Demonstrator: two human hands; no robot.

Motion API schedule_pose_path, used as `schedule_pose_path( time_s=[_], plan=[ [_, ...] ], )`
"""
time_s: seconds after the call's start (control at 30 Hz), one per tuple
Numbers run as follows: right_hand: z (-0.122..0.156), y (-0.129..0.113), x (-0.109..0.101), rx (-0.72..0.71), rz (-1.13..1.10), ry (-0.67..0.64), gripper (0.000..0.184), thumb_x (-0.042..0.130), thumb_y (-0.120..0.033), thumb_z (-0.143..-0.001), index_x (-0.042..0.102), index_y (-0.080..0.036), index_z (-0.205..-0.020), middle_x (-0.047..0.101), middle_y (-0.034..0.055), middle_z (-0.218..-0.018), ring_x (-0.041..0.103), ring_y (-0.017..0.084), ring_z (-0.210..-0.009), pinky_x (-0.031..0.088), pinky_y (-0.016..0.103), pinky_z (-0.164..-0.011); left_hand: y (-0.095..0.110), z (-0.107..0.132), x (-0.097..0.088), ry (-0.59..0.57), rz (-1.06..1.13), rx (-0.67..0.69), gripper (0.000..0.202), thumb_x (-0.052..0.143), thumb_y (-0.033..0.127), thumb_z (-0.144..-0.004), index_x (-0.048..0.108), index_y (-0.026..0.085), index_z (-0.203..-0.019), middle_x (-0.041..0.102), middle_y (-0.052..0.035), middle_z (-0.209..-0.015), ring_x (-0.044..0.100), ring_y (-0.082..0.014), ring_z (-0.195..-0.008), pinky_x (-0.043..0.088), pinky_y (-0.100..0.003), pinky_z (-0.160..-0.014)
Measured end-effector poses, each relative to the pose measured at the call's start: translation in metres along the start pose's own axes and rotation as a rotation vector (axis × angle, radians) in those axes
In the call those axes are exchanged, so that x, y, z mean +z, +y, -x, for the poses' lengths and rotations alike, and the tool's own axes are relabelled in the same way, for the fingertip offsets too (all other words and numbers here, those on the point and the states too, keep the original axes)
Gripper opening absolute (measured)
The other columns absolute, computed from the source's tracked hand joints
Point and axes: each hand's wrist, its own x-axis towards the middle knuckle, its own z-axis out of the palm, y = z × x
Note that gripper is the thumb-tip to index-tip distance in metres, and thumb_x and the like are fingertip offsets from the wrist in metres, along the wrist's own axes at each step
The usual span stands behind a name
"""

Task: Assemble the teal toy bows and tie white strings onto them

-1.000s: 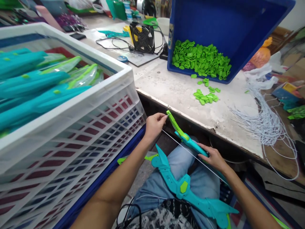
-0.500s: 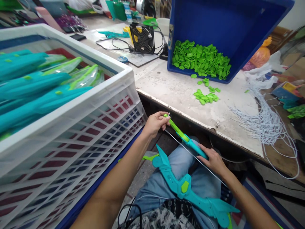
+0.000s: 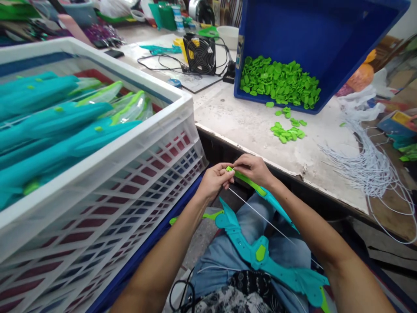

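My left hand (image 3: 213,183) is closed around the bright green tip of a teal and green toy bow (image 3: 249,182). At that same tip my right hand (image 3: 256,168) pinches the short end of a white cord, partly hidden by the fingers. From below my left hand the white cord (image 3: 249,205) runs taut down to the right, passing under my right forearm. Across my lap lies a second teal toy bow (image 3: 239,243) with a green centre piece. My right forearm covers the far part of the held bow.
A white plastic crate (image 3: 192,102) with teal and green bows stands at left. On the worktable (image 3: 224,113), a tipped blue bin (image 3: 293,34) holds small green pieces, with several spilled in front. A bundle of white cords (image 3: 378,169) and a small black fan (image 3: 199,54) lie there too.
My right hand has left the middle of the held bow and come up to its green tip, beside my left hand. The left hand keeps its grip. The view has shifted slightly.
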Motion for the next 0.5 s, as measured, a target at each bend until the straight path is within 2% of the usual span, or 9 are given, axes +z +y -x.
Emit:
schedule_pose_path(
  time_s=[0.1,0.2,0.27,0.33,0.4,0.47,0.5],
  plan=[
    [0.001,-0.004,0.002,-0.014,0.069,-0.025,0.011,0.058,-0.02,-0.088,0.066,-0.018,-0.079,0.064,0.0031,-0.078,0.058,0.014,-0.074,0.046,0.026,-0.069,-0.003,0.0,-0.004,0.006,-0.01,-0.015,0.053,0.082,0.043,-0.058,0.059,0.012,-0.093,0.059,0.0028,-0.051,0.042,-0.0057,-0.038,0.037,-0.018,-0.039],
    [0.002,-0.009,0.002,-0.006,0.197,-0.097,0.012,0.059,-0.018,-0.086,0.063,-0.018,-0.074,0.062,0.003,-0.073,0.055,0.016,-0.073,0.043,0.028,-0.069,-0.011,-0.002,-0.006,0.025,-0.107,-0.038,0.043,0.077,0.042,-0.063,0.058,0.015,-0.09,0.059,0.0025,-0.054,0.05,-0.0097,-0.043,0.042,-0.021,-0.043],
    [-0.002,-0.005,-0.005,0.01,0.256,-0.156,0.013,0.06,-0.018,-0.084,0.062,-0.019,-0.072,0.061,0.0026,-0.072,0.053,0.016,-0.073,0.041,0.028,-0.069,-0.019,-0.001,-0.004,0.062,-0.246,0.04,0.03,0.073,0.038,-0.068,0.059,0.017,-0.085,0.064,-0.001,-0.064,0.059,-0.014,-0.056,0.046,-0.023,-0.051],
    [-0.013,0.009,-0.023,0.058,0.284,-0.144,0.012,0.062,-0.019,-0.082,0.062,-0.019,-0.07,0.061,0.0017,-0.071,0.053,0.016,-0.073,0.041,0.028,-0.069,-0.026,0.001,0.001,0.132,-0.364,0.2,0.018,0.066,0.033,-0.075,0.06,0.017,-0.082,0.068,-0.0057,-0.083,0.065,-0.0175,-0.078,0.049,-0.025,-0.065],
    [-0.026,0.028,-0.052,0.15,0.305,0.01,0.012,0.062,-0.021,-0.081,0.061,-0.019,-0.069,0.061,0.0006,-0.071,0.053,0.015,-0.071,0.041,0.028,-0.069,-0.031,0.005,0.007,0.202,-0.392,0.337,0.014,0.059,0.029,-0.081,0.062,0.019,-0.09,0.067,-0.0065,-0.097,0.063,-0.0172,-0.09,0.048,-0.026,-0.075],
    [-0.036,0.041,-0.082,0.258,0.334,0.286,0.012,0.061,-0.021,-0.082,0.06,-0.018,-0.07,0.06,0.0,-0.072,0.053,0.015,-0.071,0.042,0.03,-0.071,-0.033,0.009,0.013,0.219,-0.368,0.403,0.019,0.055,0.028,-0.085,0.063,0.02,-0.1,0.065,-0.0052,-0.098,0.061,-0.0157,-0.09,0.046,-0.026,-0.077],
    [-0.039,0.041,-0.093,0.302,0.342,0.428,0.013,0.059,-0.021,-0.083,0.059,-0.017,-0.071,0.059,0.0001,-0.072,0.054,0.015,-0.072,0.043,0.031,-0.073,-0.032,0.011,0.015,0.199,-0.367,0.42,0.018,0.055,0.028,-0.085,0.065,0.021,-0.099,0.065,-0.0047,-0.095,0.061,-0.0154,-0.088,0.046,-0.026,-0.077]
  ],
)
